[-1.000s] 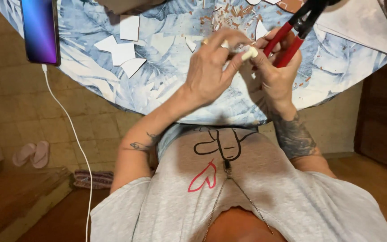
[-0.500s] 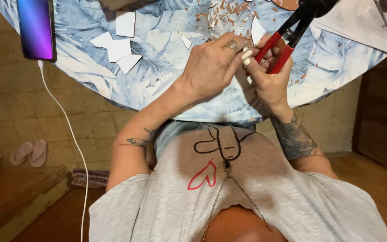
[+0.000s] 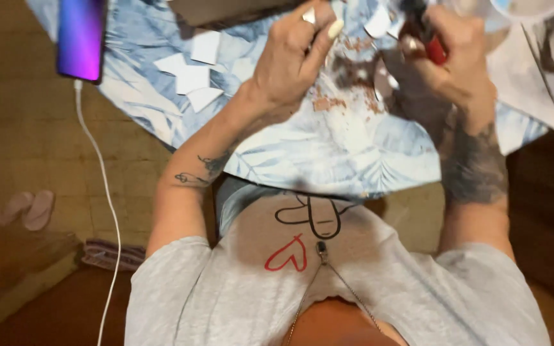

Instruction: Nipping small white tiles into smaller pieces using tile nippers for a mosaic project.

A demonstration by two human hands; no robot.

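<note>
My left hand [image 3: 286, 61] hovers over the round table with the blue leaf-print cloth [image 3: 328, 160], its fingers bent together near the top edge; blur hides whether it pinches anything. My right hand [image 3: 453, 61] is closed on red-handled nippers [image 3: 432, 46], whose jaws run out of view at the top. Between the two hands lie reddish-brown crumbs and small chips [image 3: 347, 80]. Several flat white cut pieces [image 3: 190, 74] lie on the cloth to the left of my left hand.
A phone with a lit purple screen [image 3: 81, 38] lies at the table's left edge, and its white cable [image 3: 100, 192] hangs to the floor. A sheet with a dark drawing [image 3: 540, 70] lies at right. Slippers [image 3: 24, 208] and a folded cloth [image 3: 113, 253] are on the floor.
The hands, close together on a small white piece a second ago, have moved apart. The view has drawn closer and shifted, and the nippers now sit higher in my right hand.
</note>
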